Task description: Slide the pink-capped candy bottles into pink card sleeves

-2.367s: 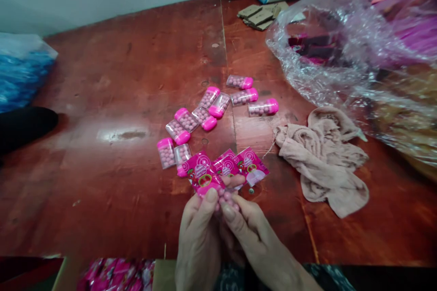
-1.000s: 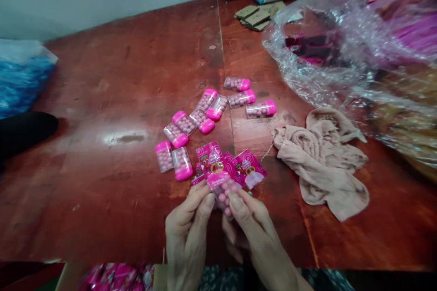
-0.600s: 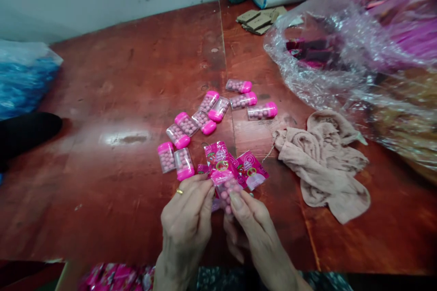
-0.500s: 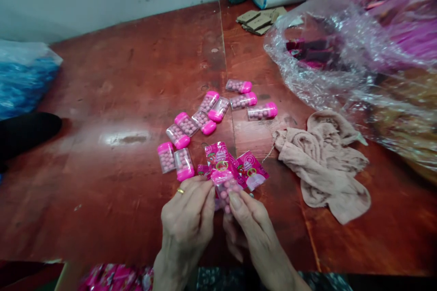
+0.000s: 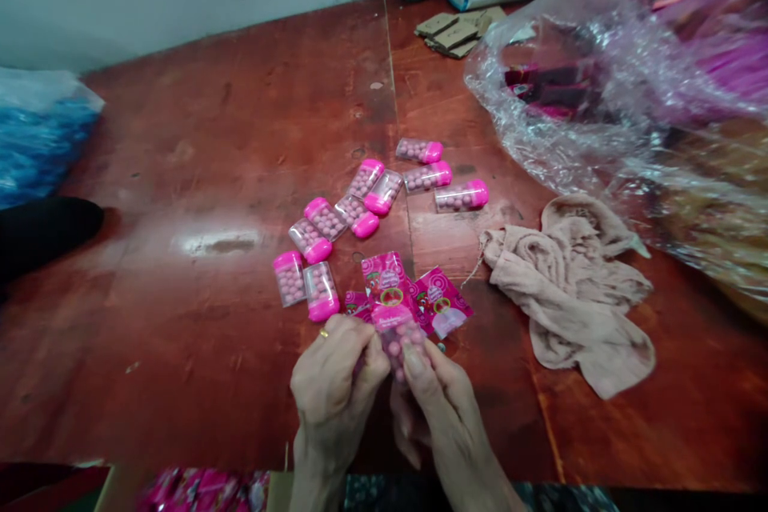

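From the head view, we hold a pack [image 5: 397,336] of pink balls near the front edge of the table [image 5: 198,352]. Our right hand [image 5: 441,396] pinches it at the lower right, thumb laid over the balls. Our left hand [image 5: 336,372], a ring [image 5: 324,333] on one finger, is clenched at its left edge; the fingertips are hidden, so we cannot tell whether they grip it. A printed pink flap [image 5: 389,282] stands out at the pack's far end, in front of more wrappers [image 5: 441,302].

Beyond our hands lie ten tubs [image 5: 322,293] of pink balls with bright pink caps, loosely grouped. To the right we have a crumpled cloth [image 5: 570,280], with a clear plastic bag [image 5: 576,120] behind it. Cardboard pieces [image 5: 459,32] lie farther back, and a bag of blue things [image 5: 45,136] is at the far left.
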The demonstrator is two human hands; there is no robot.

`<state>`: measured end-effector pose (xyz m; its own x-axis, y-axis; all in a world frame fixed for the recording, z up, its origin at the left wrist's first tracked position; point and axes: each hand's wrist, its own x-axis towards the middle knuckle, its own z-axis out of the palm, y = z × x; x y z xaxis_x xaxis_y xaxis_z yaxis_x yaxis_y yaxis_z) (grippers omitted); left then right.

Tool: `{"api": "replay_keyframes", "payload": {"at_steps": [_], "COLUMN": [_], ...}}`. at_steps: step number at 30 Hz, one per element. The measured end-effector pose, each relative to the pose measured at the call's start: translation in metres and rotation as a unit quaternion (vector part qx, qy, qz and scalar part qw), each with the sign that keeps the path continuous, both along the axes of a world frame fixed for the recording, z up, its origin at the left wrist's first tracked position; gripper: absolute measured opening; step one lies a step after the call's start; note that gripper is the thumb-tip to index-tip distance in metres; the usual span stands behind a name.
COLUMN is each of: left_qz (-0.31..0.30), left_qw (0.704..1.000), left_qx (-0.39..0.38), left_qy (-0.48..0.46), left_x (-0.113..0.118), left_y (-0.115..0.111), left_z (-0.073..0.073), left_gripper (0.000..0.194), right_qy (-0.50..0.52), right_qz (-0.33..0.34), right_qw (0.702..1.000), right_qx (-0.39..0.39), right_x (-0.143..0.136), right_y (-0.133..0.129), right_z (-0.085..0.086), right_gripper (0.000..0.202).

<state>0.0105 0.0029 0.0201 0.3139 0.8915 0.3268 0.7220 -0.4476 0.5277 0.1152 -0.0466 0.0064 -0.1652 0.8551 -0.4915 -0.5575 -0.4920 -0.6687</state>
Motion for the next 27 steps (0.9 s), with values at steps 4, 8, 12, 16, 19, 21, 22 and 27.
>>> {"api": "replay_keyframes", "payload": {"at_steps": [4,8,12,16,19,21,22,27], "left_qz": [-0.009,0.002,0.085,0.166,0.187,0.183,0.172,0.127], "left_qw": [0.999,0.998,0.975,0.852,0.777,0.750,0.744,0.771], "left_qx": [0.014,0.001,-0.101,-0.332,-0.419,-0.429,-0.434,-0.456], "left_qy": [-0.034,-0.056,-0.179,-0.369,-0.430,-0.469,-0.478,-0.426], "left_x": [0.003,0.006,0.010,0.015,0.018,0.019,0.018,0.019], "left_y": [-0.006,-0.010,-0.017,-0.023,-0.025,-0.025,-0.026,-0.031], "left_z": [-0.002,-0.008,-0.014,-0.008,-0.001,0.000,0.000,-0.003], "left_gripper": [0.011,0.012,0.013,0.018,0.013,0.015,0.015,0.016], "right_qy": [-0.032,-0.023,-0.046,-0.122,-0.237,-0.301,-0.328,-0.389], "right_qz": [-0.050,-0.063,-0.080,-0.066,-0.020,-0.006,-0.017,-0.094], "right_qw": [0.998,0.997,0.994,0.989,0.971,0.944,0.929,0.899], "right_qx": [-0.012,-0.038,-0.057,-0.046,0.041,0.135,0.169,0.180], "right_x": [-0.002,-0.001,-0.002,-0.003,0.006,0.016,0.021,0.031], "right_y": [-0.004,-0.004,-0.001,-0.006,-0.009,-0.006,-0.003,0.020], "right_z": [-0.004,-0.005,-0.007,-0.011,-0.009,-0.004,0.000,0.010], "right_gripper": [0.038,0.040,0.041,0.041,0.035,0.024,0.020,0.008]}}
